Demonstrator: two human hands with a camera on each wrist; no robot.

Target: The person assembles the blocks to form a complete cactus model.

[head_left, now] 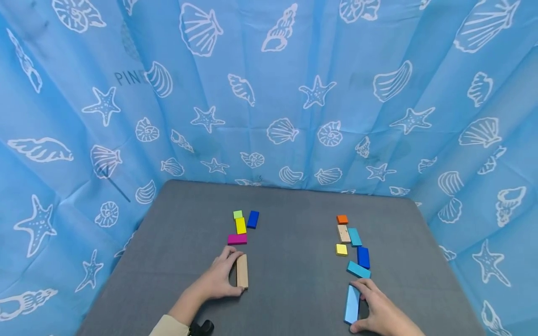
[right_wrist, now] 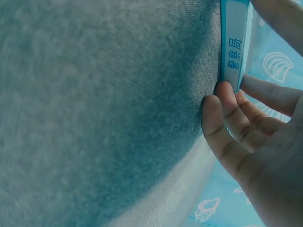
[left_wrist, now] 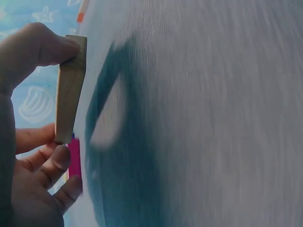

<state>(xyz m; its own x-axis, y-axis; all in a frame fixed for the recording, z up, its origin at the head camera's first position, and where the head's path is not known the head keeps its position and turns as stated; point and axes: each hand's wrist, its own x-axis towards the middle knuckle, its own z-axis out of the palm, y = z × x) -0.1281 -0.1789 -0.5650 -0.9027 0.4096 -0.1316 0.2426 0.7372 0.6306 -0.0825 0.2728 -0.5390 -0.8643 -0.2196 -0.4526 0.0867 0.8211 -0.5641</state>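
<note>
My left hand [head_left: 219, 276] pinches a long plain wooden block [head_left: 242, 271] end to end between thumb and fingers. In the left wrist view the wooden block [left_wrist: 71, 92] appears lifted off the grey cloth, with a shadow beside it. Just beyond lies a magenta block [head_left: 237, 239]. My right hand [head_left: 378, 308] holds a long light-blue block [head_left: 352, 304] by its two ends. Printed characters show on the light-blue block [right_wrist: 234, 47] in the right wrist view, where it stands close to the cloth. A teal block [head_left: 359, 269] lies right past those fingertips.
Beyond the left hand lie yellow [head_left: 241, 226], light-green [head_left: 237, 214] and dark-blue [head_left: 253, 220] blocks. On the right are orange [head_left: 342, 219], wooden [head_left: 343, 234], teal [head_left: 355, 237], small yellow [head_left: 341, 250] and dark-blue [head_left: 363, 257] blocks. A blue shell-patterned curtain [head_left: 260, 93] surrounds the grey table [head_left: 294, 261].
</note>
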